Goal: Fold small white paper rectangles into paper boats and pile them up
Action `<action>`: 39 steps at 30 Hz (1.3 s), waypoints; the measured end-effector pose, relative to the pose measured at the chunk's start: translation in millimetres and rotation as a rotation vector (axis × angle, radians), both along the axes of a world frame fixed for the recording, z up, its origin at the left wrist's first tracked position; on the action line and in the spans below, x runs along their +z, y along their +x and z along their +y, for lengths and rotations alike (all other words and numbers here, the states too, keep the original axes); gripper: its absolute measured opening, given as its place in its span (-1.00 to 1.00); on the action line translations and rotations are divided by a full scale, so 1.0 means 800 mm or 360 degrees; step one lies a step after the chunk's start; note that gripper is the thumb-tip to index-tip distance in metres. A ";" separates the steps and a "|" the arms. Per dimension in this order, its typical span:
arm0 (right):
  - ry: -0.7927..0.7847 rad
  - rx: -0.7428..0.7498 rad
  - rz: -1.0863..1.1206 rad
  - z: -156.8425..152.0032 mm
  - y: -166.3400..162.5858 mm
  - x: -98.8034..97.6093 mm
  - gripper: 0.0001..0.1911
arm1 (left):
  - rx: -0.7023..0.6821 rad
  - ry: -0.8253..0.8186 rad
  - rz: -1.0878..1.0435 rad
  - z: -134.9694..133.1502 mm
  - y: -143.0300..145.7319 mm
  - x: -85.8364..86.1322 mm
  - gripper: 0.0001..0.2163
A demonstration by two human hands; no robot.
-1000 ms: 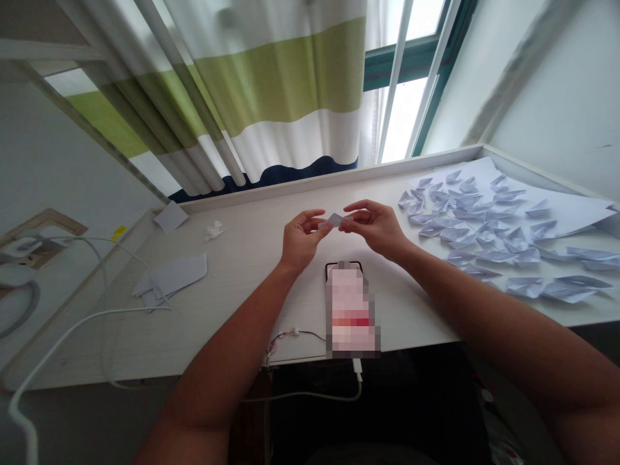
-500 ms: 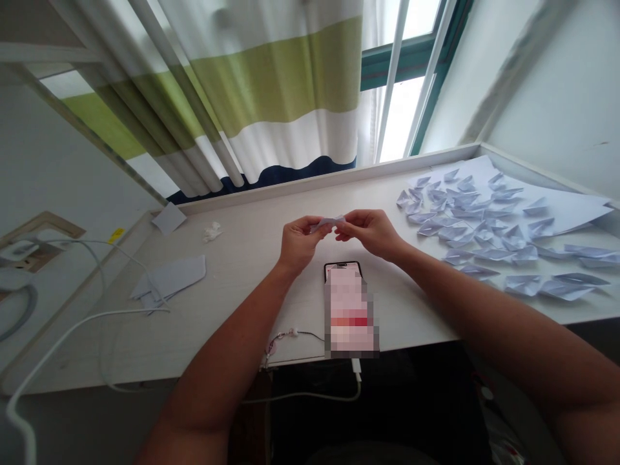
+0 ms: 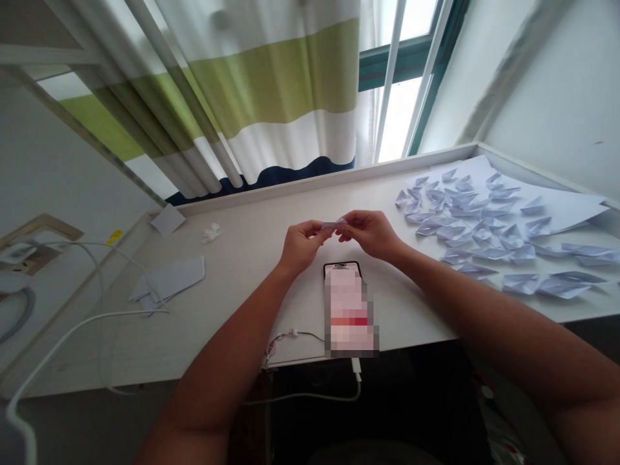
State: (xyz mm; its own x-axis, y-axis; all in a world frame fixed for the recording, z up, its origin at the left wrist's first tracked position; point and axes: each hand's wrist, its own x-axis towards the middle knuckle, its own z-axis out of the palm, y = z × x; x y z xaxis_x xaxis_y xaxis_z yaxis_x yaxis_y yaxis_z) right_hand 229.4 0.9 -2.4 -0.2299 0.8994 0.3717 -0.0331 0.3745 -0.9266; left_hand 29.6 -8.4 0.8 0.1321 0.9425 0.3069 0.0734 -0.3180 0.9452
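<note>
Between my two hands, above the middle of the white desk [image 3: 247, 258], is a small piece of folded white paper [image 3: 332, 225]. My left hand [image 3: 304, 244] pinches its left end between thumb and fingers. On the other end, my right hand [image 3: 367, 231] is closed in a pinch too. Fingers cover much of the paper, so its full shape is hidden. Just below my hands lies a phone [image 3: 345, 310] with a blurred screen. Many folded paper boats [image 3: 477, 219] spread over the desk to the right of my right hand.
Flat white sheets [image 3: 571, 200] lie under and behind the boats. At left are a stack of paper pieces [image 3: 179, 279], a square of paper [image 3: 167, 220] and a crumpled tissue [image 3: 211, 232]. A white cable [image 3: 72, 329] loops across the left side. A striped curtain [image 3: 276, 77] hangs behind.
The paper has turned slightly between my fingers, and my left fingers have shifted a little to the right. Both hands keep their pinch; the rest of the desk looks the same.
</note>
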 end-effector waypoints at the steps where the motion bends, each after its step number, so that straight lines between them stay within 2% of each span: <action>1: 0.0030 -0.0023 -0.0011 0.000 0.000 -0.001 -0.49 | 0.0003 0.0045 -0.0001 0.001 0.000 -0.002 -0.68; 6: 0.0183 -0.0060 -0.0080 -0.001 0.001 0.000 -0.57 | -0.0025 0.0145 -0.0147 0.000 0.002 -0.003 -0.75; 11: 0.0314 -0.0106 -0.0144 -0.006 0.003 0.006 -0.64 | -0.0029 0.0194 -0.0145 -0.009 0.004 0.008 -0.75; 17: 0.0208 -0.0114 -0.0051 -0.008 0.002 0.010 -0.59 | 0.0022 0.0304 -0.0106 -0.009 0.000 0.013 -0.79; 28: 0.0150 -0.0094 -0.0006 -0.009 0.000 0.013 -0.51 | -0.0095 0.0055 -0.0267 -0.008 0.003 0.015 -0.72; 36: 0.0131 -0.0071 0.0030 -0.009 0.002 0.017 -0.58 | -0.0078 -0.0010 -0.0265 -0.008 0.004 0.012 -0.68; 39: 0.0104 -0.0013 0.0039 -0.011 0.003 0.020 -0.61 | -0.0096 -0.0021 -0.0265 -0.010 0.005 0.012 -0.61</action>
